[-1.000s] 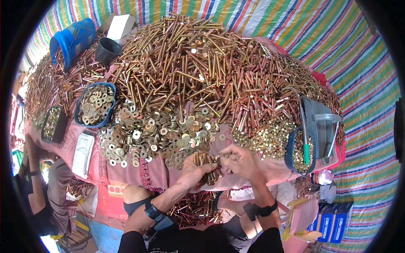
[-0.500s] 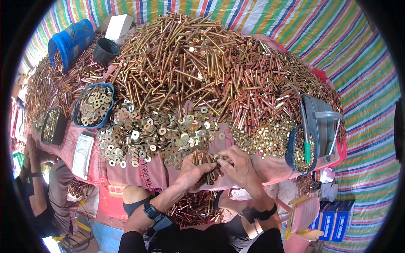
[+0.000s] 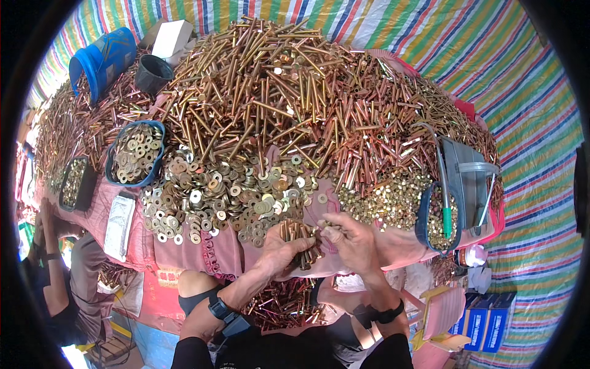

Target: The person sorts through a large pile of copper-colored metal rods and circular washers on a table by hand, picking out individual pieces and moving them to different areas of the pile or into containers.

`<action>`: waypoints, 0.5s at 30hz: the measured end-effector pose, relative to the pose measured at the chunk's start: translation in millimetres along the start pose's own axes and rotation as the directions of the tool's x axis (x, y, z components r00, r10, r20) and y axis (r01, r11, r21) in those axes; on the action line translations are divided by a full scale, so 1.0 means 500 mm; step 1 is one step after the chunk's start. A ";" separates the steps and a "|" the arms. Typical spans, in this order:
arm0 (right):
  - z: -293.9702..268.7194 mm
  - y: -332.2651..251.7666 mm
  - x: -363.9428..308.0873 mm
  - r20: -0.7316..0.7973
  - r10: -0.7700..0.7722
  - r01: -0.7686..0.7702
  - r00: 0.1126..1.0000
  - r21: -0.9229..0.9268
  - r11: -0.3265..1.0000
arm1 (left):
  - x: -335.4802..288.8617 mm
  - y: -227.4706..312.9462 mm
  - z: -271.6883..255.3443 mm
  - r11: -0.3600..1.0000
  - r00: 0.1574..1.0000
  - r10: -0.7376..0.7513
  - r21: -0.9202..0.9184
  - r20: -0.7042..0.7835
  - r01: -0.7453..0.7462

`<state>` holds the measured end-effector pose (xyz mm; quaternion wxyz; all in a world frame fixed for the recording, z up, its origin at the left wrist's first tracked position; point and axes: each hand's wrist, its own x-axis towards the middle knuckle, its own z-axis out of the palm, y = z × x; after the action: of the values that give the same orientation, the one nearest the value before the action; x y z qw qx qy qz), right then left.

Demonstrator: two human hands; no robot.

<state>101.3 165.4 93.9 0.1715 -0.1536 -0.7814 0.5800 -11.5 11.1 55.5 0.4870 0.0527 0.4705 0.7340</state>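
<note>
From where I stand, the work sits right at the near edge of the pink-clothed counter (image 3: 175,259). The left hand (image 3: 276,253) is wrapped tight around a bundle of brass-coloured bolts (image 3: 298,238). Just to its right, the right hand (image 3: 355,243) has thumb and fingers drawn together by the bolt ends; I can't tell whether something small is pinched there.

Washers (image 3: 215,194) spread to the left, their loose border coming up just beside the left hand. Hex nuts (image 3: 387,200) lie to the right, with a strip of cloth between them and the near edge, so the right hand has some sideways room. Beyond both, a great heap of bolts (image 3: 264,92) closes off the far side. A washer-filled blue tub (image 3: 110,176) bounds the left, and a nut-filled blue tub (image 3: 423,230) stands close to the right-hand edge
</note>
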 end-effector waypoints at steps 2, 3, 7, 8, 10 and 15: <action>0.000 -0.005 0.006 0.052 -0.132 0.139 0.990 -0.148 0.979 | -0.002 0.002 -0.001 1.000 1.000 -0.008 0.004 0.027 0.008; 0.001 -0.007 0.008 0.068 -0.207 0.217 0.976 -0.237 0.947 | -0.001 0.002 0.000 0.999 1.000 -0.004 0.039 0.011 0.004; 0.010 -0.013 0.012 0.087 -0.296 0.307 0.951 -0.333 0.891 | -0.001 0.001 0.000 0.998 1.000 0.012 0.066 0.004 -0.012; 0.012 -0.015 0.011 0.083 -0.312 0.321 0.946 -0.350 0.880 | -0.001 -0.001 0.000 0.998 1.000 0.003 0.056 0.007 -0.004; 0.014 -0.020 0.010 0.068 -0.300 0.305 0.951 -0.350 0.886 | -0.002 -0.003 -0.004 0.994 1.000 0.014 0.113 0.013 -0.015; 0.021 -0.028 0.003 -0.001 -0.111 0.104 0.994 -0.328 0.939 | 0.000 -0.008 -0.006 0.979 0.996 0.087 0.181 0.021 -0.090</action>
<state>94.4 153.2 104.7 0.1826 -0.1426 -0.8724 0.4304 -10.2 9.5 50.9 0.4501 0.1226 0.5296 0.7085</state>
